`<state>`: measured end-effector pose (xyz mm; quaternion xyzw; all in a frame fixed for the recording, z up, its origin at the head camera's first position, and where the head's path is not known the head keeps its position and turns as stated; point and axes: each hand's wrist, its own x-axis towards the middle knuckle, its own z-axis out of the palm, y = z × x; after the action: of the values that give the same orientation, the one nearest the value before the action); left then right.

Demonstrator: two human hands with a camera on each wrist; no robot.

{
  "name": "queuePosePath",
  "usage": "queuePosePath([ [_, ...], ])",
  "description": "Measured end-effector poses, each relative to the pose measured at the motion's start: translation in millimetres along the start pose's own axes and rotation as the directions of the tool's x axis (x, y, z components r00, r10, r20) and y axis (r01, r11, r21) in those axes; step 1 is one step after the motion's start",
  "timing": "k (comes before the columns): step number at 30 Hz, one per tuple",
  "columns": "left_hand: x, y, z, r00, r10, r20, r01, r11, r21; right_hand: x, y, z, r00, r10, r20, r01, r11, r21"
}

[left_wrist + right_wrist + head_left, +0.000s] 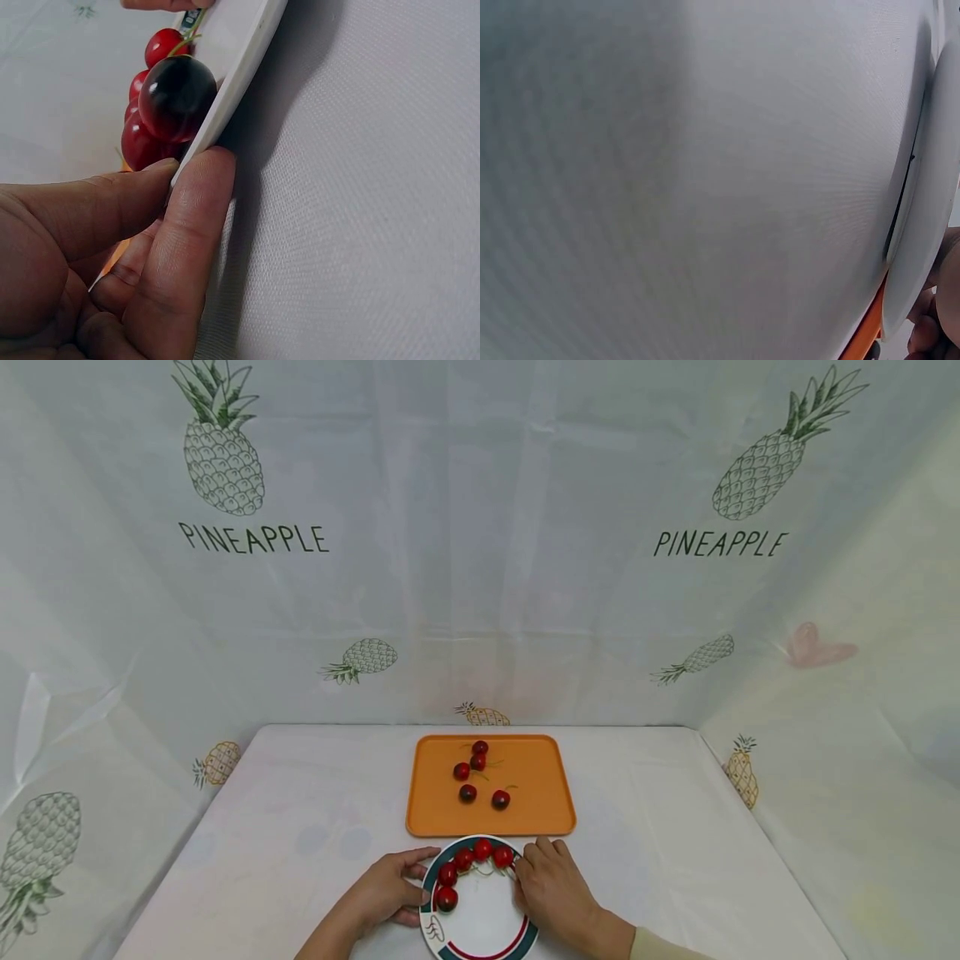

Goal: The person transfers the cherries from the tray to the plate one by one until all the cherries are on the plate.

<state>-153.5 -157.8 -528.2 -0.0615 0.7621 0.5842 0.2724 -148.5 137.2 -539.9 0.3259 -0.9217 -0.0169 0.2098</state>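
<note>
A white plate (483,914) with a dark green and red rim sits at the table's front. Several red cherries (447,874) line its left and far inner edge, with thin stems turned toward the middle. My left hand (386,889) pinches the plate's left rim between thumb and finger; in the left wrist view a dark cherry (178,97) lies just beyond the thumb. Over the plate's right rim, my right hand (555,889) has its fingers bent, close beside a red cherry (503,857). What is between those fingertips is hidden.
An orange tray (540,768) lies right behind the plate, bearing several dark red cherries (468,792) with stems. A white cloth (315,827) covers the table. Hanging sheets (480,527) printed with pineapples enclose the back and sides.
</note>
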Motion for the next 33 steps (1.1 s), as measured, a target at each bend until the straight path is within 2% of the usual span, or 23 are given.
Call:
queuePosePath([
  [4,0.8,-1.6,-1.1,1.000,0.011,0.010,-0.011,1.000,-0.007,-1,0,0,0.999,0.005,0.041,-0.005,1.000,0.001],
  [12,1.9,-3.4,-1.8,1.000,0.020,0.018,-0.020,1.000,-0.012,-2,1,-1,0.998,0.020,0.065,-0.023,0.999,0.036],
  [19,1.5,-4.1,-1.8,1.000,0.015,0.013,-0.015,1.000,-0.012,4,9,-4,0.999,0.007,-0.040,-0.004,0.997,0.082],
  [26,1.6,-4.4,-1.0,1.000,0.009,0.004,-0.009,1.000,0.004,26,37,-16,0.994,0.076,-0.078,-0.070,0.995,0.067],
  [33,2.8,-4.6,-0.4,1.000,0.011,0.003,-0.011,1.000,0.002,45,68,-12,0.986,0.008,-0.164,-0.010,1.000,-0.012],
])
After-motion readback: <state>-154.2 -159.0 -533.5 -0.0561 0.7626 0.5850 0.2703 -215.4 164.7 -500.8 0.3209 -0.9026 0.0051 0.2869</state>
